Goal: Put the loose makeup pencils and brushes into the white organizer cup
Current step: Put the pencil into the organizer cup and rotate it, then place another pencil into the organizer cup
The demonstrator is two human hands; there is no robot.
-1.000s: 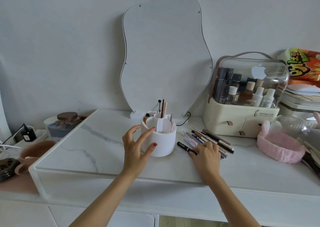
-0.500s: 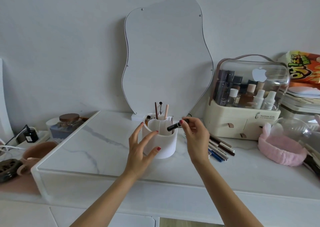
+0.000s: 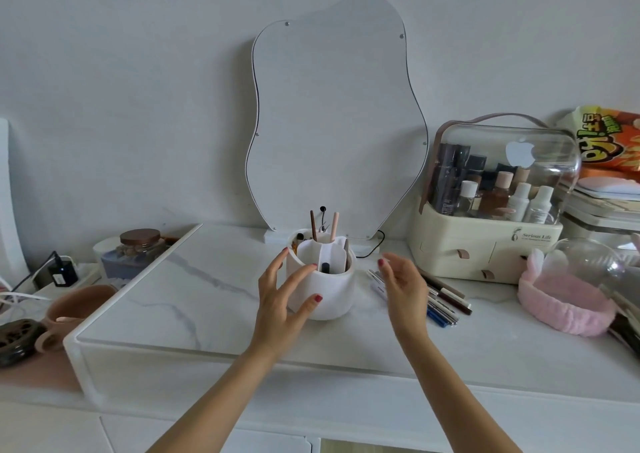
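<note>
Left hand (image 3: 282, 300) spread, cupping round white plastic organizer cup (image 3: 327, 297); right hand (image 3: 403, 286) raised beside it, fingers loosely spread, empty.

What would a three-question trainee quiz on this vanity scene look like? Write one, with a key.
1. True or false: the right hand is holding a pencil.
2. Which hand touches the white organizer cup?
3. Where do the loose pencils lie: A) left of the cup, B) right of the cup, C) inside the clear-lidded cosmetics case?

Key
1. False; it is open and empty.
2. The left hand.
3. B.
</note>
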